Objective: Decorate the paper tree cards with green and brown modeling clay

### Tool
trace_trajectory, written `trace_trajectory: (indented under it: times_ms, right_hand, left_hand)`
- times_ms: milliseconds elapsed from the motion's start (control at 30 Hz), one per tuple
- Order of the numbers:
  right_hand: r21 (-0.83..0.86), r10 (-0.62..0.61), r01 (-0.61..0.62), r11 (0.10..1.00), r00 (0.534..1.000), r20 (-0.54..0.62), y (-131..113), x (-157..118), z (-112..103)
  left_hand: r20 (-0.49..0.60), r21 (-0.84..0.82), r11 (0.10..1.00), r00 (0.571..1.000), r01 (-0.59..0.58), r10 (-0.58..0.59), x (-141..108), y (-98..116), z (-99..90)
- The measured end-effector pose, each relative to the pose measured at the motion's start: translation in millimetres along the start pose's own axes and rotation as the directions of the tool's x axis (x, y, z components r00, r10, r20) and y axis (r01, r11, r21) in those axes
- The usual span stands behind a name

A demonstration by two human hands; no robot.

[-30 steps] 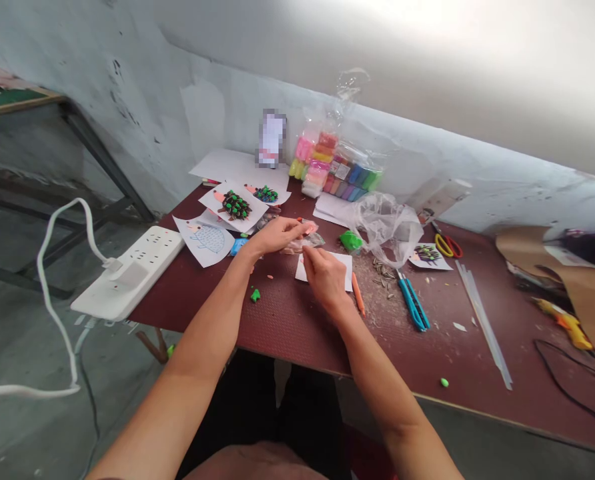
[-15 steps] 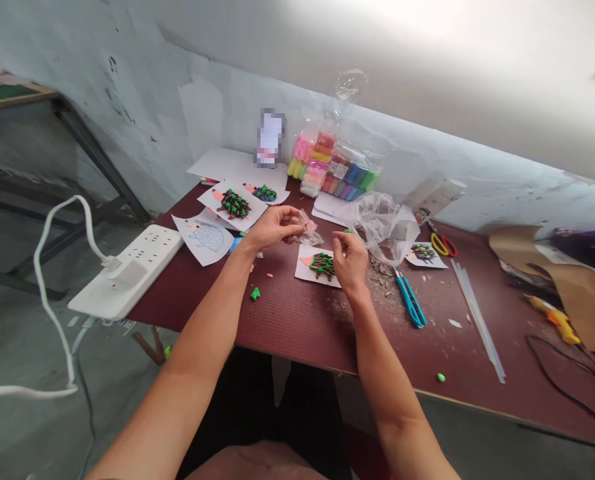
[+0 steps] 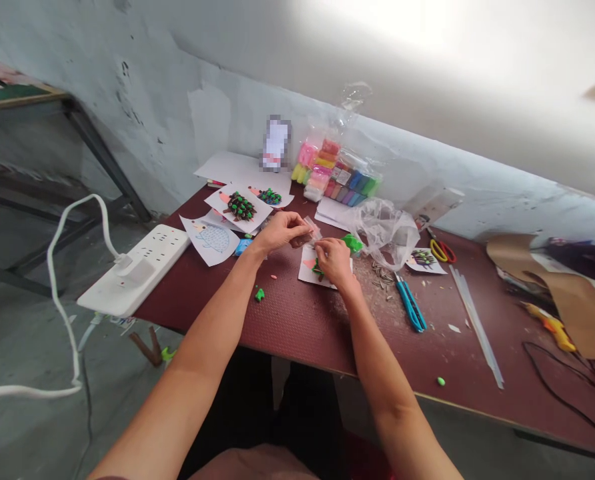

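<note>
My left hand [image 3: 286, 231] is closed on a small clear plastic bag [image 3: 311, 229] with something pinkish in it. My right hand [image 3: 333, 259] has its fingers pinched together beside the bag, above a white card [image 3: 309, 274] with a pink-nosed hedgehog in green and brown. What those fingers hold, if anything, is too small to tell. The hand covers much of the card. A green clay lump [image 3: 352, 244] lies just behind my right hand, and a smaller green piece [image 3: 260, 294] is on the table to the left.
Hedgehog cards [image 3: 238, 206] and a blue drawing [image 3: 210, 240] lie at the back left, by a white power strip [image 3: 133, 270]. Rightwards are a crumpled plastic bag [image 3: 385, 230], seeds, a blue cutter [image 3: 410, 303], scissors [image 3: 442, 251], clear sticks [image 3: 476, 327] and a yellow glue gun [image 3: 550, 325]. Coloured clay packs [image 3: 335, 175] stand behind.
My right hand has moved left and now covers much of the hedgehog card, close to the small bag. The green lump behind it shows more. The view has shifted slightly.
</note>
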State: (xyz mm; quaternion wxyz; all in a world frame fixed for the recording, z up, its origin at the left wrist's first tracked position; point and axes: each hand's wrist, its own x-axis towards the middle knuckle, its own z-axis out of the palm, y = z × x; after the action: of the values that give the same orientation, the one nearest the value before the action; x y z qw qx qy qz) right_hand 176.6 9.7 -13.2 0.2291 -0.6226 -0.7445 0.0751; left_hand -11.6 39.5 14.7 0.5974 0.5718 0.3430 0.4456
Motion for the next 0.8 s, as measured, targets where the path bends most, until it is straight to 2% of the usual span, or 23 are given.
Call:
trace_trajectory:
  times_ms: [167,267,333,400,467,600,667,800]
  right_hand:
    - [0.126,-0.158,0.163,0.978,0.986,-0.048,-21.6,-5.4,1.5]
    - [0.219,-0.284,0.269,0.938,0.958,0.043,-34.9,-11.3,3.1]
    - [0.257,-0.304,0.28,0.925,0.951,0.057,-39.3,-14.0,2.7]
    - [0.277,-0.249,0.237,0.931,0.969,0.005,-39.4,-15.4,0.3]
    - [0.309,-0.142,0.163,0.937,0.986,-0.088,-36.8,-16.0,-4.3]
    - [0.4,0.047,0.066,0.914,0.963,-0.265,-31.6,-18.6,-15.3]
    - [0.444,0.067,0.082,0.892,0.949,-0.309,-30.9,-21.1,-18.8]
    - [0.541,0.053,0.124,0.832,0.952,-0.301,-31.5,-26.4,-18.9]
  left_hand:
    - [-0.023,-0.023,0.999,0.999,-0.028,0.028,-4.2,9.0,1.0]
    - [-0.049,-0.024,1.0,0.999,-0.011,0.009,-8.1,14.6,0.6]
    - [-0.04,-0.02,1.0,0.999,-0.003,0.002,-9.5,15.8,0.4]
    - [-0.016,-0.012,1.0,1.0,0.002,-0.002,-9.7,15.3,0.2]
    - [0.002,-0.002,1.0,1.0,0.013,-0.013,-8.9,14.0,-0.1]
    - [0.022,0.021,0.999,0.999,0.046,-0.047,-7.1,11.0,-1.1]
    - [0.059,0.033,0.998,0.997,0.048,-0.05,-6.8,9.9,-1.1]
    - [0.136,0.063,0.997,0.989,0.054,-0.062,-8.2,8.8,0.5]
